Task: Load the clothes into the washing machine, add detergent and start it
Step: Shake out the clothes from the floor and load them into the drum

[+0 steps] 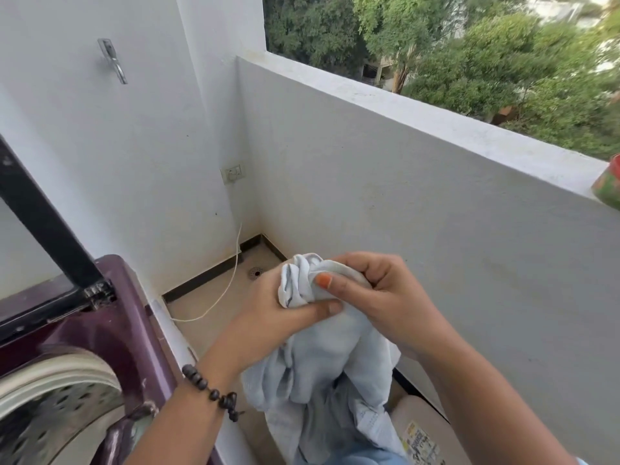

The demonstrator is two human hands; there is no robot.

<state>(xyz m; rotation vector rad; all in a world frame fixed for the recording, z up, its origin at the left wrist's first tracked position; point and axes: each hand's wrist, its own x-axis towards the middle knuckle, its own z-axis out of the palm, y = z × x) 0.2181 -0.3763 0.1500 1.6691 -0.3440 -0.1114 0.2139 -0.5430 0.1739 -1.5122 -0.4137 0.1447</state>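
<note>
Head view: both hands bunch a pale blue cloth (322, 357) w/ left hand (278, 310) & right hand (379, 293) gripping its top, right of the open washer (110, 330). Loading step; next, swing it left over the drum (57, 394) & drop.

Washing machine (110, 330) drum blurred, cut off; pale garment (322, 370) bottom cut off.

A home balcony: white parapet wall (402, 105), trees (469, 45) beyond, washing machine (110, 330) in the corner
</note>
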